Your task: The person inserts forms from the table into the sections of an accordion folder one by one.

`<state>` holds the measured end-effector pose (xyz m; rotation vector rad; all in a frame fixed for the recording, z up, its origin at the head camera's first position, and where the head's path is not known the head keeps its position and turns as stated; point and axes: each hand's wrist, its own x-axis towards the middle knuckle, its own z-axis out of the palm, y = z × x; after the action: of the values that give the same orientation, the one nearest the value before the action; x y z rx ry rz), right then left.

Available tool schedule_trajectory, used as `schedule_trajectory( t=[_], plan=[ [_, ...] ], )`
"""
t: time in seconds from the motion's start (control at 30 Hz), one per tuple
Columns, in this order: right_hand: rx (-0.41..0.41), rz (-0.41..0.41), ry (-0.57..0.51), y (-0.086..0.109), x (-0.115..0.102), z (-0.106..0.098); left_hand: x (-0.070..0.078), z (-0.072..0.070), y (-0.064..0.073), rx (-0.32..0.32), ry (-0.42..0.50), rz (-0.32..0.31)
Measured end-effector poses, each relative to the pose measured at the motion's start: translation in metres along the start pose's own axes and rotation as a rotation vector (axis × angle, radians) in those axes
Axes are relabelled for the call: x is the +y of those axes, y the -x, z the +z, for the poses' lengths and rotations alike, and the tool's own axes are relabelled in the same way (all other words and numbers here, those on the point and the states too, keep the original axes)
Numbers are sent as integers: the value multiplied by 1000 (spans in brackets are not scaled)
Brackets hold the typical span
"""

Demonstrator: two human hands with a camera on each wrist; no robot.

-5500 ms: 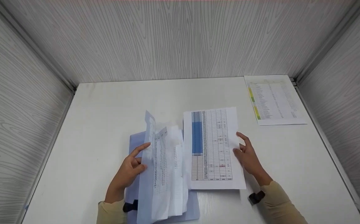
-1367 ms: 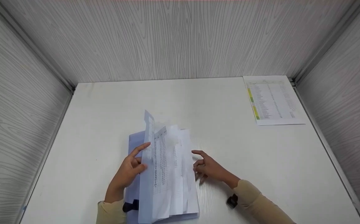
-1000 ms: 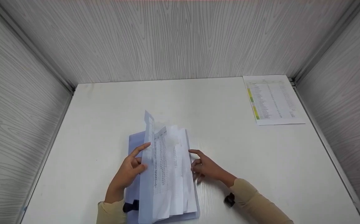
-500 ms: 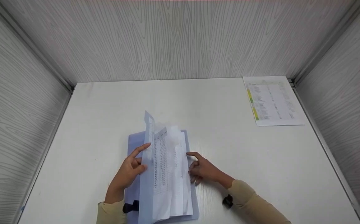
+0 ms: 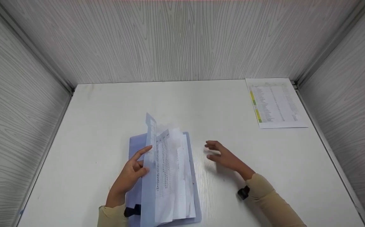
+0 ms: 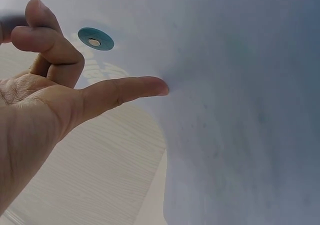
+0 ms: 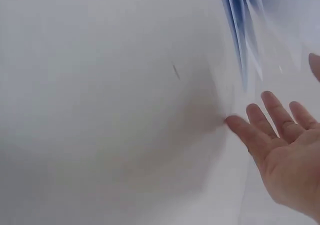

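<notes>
A pale blue plastic document folder [image 5: 136, 184] lies near the front of the table, its cover [image 5: 147, 189] raised on the left. My left hand [image 5: 129, 173] grips the cover's edge, index finger and thumb set apart along it. A teal snap button [image 6: 96, 39] shows beside those fingers in the left wrist view, where the thumb tip meets the plastic. Several printed sheets [image 5: 163, 170] stand between the cover and the folder's back. To the folder's right, my right hand [image 5: 222, 154] is apart from it and holds nothing, fingers spread in the right wrist view [image 7: 287, 150].
At the back right corner lies a printed sheet [image 5: 275, 102] with a yellow and green strip. Wood-grain panels [image 5: 182, 41] enclose the white table [image 5: 113, 104] at the back and both sides.
The right hand slid a sheet with a blue-columned table leftward in among the folder's papers. It has since let go and moved away to the right. My left hand has stayed put.
</notes>
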<state>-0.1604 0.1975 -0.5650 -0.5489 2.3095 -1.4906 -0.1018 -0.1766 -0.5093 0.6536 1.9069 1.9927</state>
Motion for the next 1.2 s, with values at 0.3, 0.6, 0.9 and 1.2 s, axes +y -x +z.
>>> schedule_trajectory(
  t=[0.3,0.6,0.9,1.2],
  plan=[
    [179,2,310,1,11,-48,0,1,0,-5,15,-25],
    [354,207,573,5,43,-112,3,1,-1,-12,44,-52],
    [323,428,645,15,65,-141,0,1,0,-14,69,-53],
    [186,540,612,21,77,-144,-4,4,0,-33,149,-52]
  ],
)
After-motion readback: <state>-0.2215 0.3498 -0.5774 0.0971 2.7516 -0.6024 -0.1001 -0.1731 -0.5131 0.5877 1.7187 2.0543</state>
